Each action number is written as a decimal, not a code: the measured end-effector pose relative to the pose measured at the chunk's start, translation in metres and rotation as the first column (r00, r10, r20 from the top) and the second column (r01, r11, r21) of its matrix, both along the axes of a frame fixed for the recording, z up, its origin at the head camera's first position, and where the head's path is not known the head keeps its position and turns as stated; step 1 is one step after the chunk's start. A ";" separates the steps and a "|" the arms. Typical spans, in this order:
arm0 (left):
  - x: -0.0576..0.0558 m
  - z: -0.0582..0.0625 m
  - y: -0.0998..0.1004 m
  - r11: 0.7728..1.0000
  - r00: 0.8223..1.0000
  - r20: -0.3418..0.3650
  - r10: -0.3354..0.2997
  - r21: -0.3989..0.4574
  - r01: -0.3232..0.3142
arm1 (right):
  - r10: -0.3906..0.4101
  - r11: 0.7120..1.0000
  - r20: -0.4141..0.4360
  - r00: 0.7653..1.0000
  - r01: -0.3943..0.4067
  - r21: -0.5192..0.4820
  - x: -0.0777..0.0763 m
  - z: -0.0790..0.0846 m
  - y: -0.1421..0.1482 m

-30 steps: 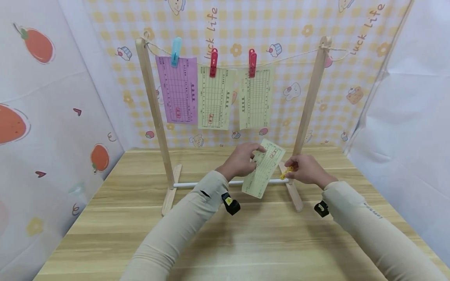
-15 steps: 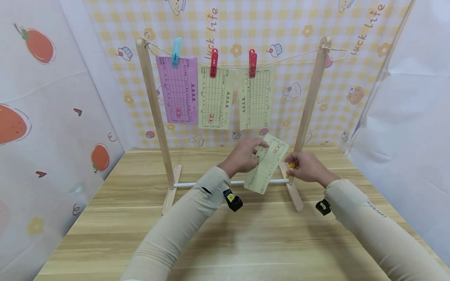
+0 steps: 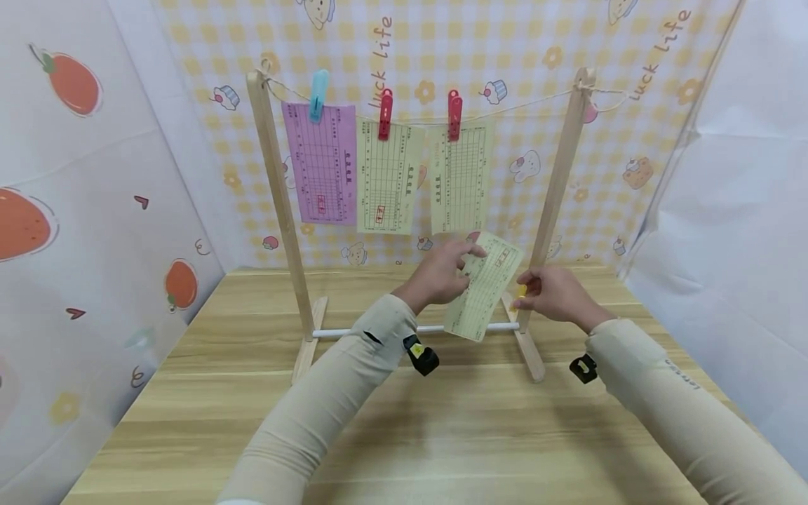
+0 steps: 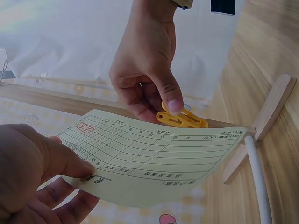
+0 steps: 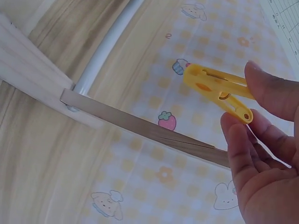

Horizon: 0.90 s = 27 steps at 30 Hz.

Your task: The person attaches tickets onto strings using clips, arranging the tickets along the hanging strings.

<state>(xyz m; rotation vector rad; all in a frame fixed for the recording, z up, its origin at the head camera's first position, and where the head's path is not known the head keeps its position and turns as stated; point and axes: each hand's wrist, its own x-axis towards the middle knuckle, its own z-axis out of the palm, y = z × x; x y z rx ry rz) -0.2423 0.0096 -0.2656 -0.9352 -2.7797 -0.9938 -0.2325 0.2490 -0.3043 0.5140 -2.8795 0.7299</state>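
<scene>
Pinched between the thumb and fingers of my left hand (image 3: 440, 275) is a pale green printed slip (image 3: 485, 287), tilted in the air below the hung papers. A red stamp marks the slip (image 4: 154, 149) near one end. To its right, my right hand (image 3: 558, 296) holds a yellow clothespin (image 3: 521, 297) close to the right post. In the right wrist view the thumb and fingers grip the handles of the clothespin (image 5: 217, 88), whose clamping end points away from the hand. Slip and clothespin look apart in the head view.
A string (image 3: 505, 105) spans two wooden posts (image 3: 278, 196). On it hang a purple slip (image 3: 322, 168) under a blue clothespin (image 3: 318, 95) and two pale green slips (image 3: 386, 179) under red clothespins (image 3: 386, 116). A white rod (image 3: 334, 333) joins the posts low above the wooden table (image 3: 442, 435).
My left hand has lifted the slip slightly up and right. The right hand has risen a little with the yellow clothespin, which has turned more upright. The hung papers stay put.
</scene>
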 end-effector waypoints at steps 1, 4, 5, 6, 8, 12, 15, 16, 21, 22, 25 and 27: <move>0.000 0.001 0.000 1.000 1.000 -0.001 0.001 0.004 -0.001 | -0.001 1.000 -0.001 1.000 0.001 -0.002 0.000 0.001 0.000; 0.001 0.004 0.002 1.000 1.000 -0.020 -0.006 0.010 0.006 | -0.005 1.000 -0.004 1.000 0.005 -0.001 0.002 0.005 0.000; 0.001 0.005 0.002 1.000 1.000 -0.029 -0.009 0.012 0.009 | -0.006 1.000 -0.003 1.000 0.006 -0.001 0.002 0.006 0.000; 0.001 0.006 0.002 1.000 0.999 -0.043 -0.014 0.013 0.015 | -0.008 1.000 -0.004 1.000 0.008 -0.004 0.003 0.007 0.000; 0.001 0.007 0.003 1.000 0.997 -0.070 -0.018 0.016 0.019 | -0.011 1.000 -0.007 1.000 0.011 -0.006 0.003 0.009 0.000; 0.000 0.010 0.003 1.000 0.994 -0.110 -0.014 0.008 0.015 | -0.017 1.000 -0.010 1.000 0.017 -0.015 0.004 0.014 0.000; -0.001 0.012 0.003 1.000 0.993 -0.116 -0.007 0.005 0.008 | -0.025 1.000 -0.012 1.000 0.025 -0.013 0.004 0.017 0.000; -0.001 0.012 0.003 1.000 0.994 -0.113 -0.005 0.008 0.005 | -0.030 0.999 -0.010 0.999 0.030 -0.013 0.005 0.019 0.000; -0.001 0.016 0.004 1.000 0.994 -0.106 0.010 0.029 -0.007 | -0.043 0.999 -0.016 0.999 0.043 -0.021 0.006 0.026 0.001; 0.000 0.017 0.004 0.999 0.994 -0.113 0.012 0.032 -0.009 | -0.044 0.999 -0.025 0.999 0.043 -0.020 0.006 0.027 0.001; -0.001 0.019 0.005 0.999 0.990 -0.140 0.015 0.036 -0.010 | -0.044 0.999 -0.061 0.997 0.043 -0.023 0.006 0.029 0.003; -0.002 0.020 0.006 0.999 0.986 -0.163 0.015 0.040 -0.009 | -0.047 0.999 -0.082 0.996 0.045 -0.029 0.005 0.030 0.004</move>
